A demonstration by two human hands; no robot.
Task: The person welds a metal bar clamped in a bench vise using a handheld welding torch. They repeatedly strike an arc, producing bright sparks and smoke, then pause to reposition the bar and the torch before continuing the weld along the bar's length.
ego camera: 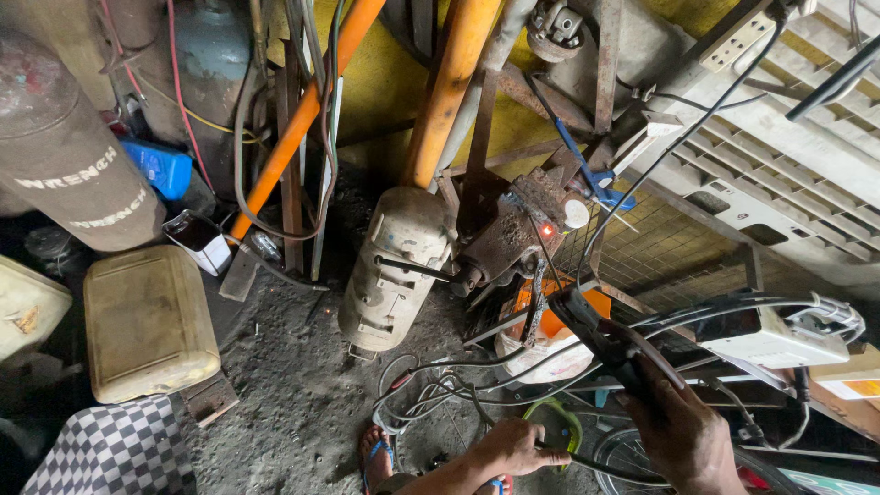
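Note:
My right hand (pixel 683 431) grips a black welding electrode holder (pixel 600 335) at the lower right. Its thin rod (pixel 548 266) runs up to a small red glowing spot (pixel 547 229) on a rusty metal bracket (pixel 509 234) in the middle of the view. My left hand (pixel 513 447), low in the frame, is closed on the edge of a green-rimmed hand shield (pixel 556 423). The shield hangs below the bracket, beside a tangle of cables.
A cream cylinder tank (pixel 394 266) lies left of the bracket under two orange pipes (pixel 449 92). A yellowed jerry can (pixel 147 321), a grey gas cylinder (pixel 55 147), a white electrical box (pixel 765 339), loose cables (pixel 440 380) and a sandalled foot (pixel 376 454) crowd the dirt floor.

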